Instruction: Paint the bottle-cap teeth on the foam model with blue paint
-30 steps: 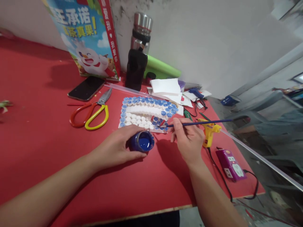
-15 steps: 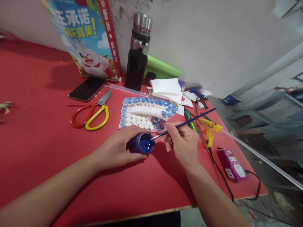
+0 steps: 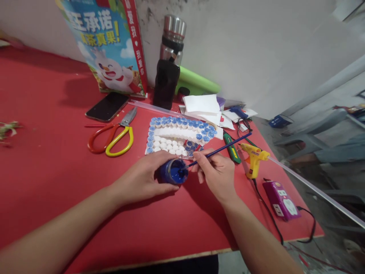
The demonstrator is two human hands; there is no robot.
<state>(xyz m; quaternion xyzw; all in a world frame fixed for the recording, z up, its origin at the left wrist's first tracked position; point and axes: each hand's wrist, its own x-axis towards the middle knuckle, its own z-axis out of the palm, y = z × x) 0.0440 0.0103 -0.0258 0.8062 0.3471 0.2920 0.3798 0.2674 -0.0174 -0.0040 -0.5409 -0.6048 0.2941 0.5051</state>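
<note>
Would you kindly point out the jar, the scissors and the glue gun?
Jar (image 3: 167, 172): head view, side wall.
Scissors (image 3: 131, 142): head view, yellow handle.
Glue gun (image 3: 252, 167): head view, yellow handle.

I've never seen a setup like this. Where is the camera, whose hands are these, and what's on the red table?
There is no robot here. A person wears one camera on their head, and every picture comes from it, looking forward and down at their own bare hands. The left hand holds an open jar of blue paint. The right hand holds a thin brush, its tip in the jar. On the red table, just beyond, lies a panel of small round white and blue pieces. Scissors and a phone lie to the left, a yellow glue gun to the right.
</note>
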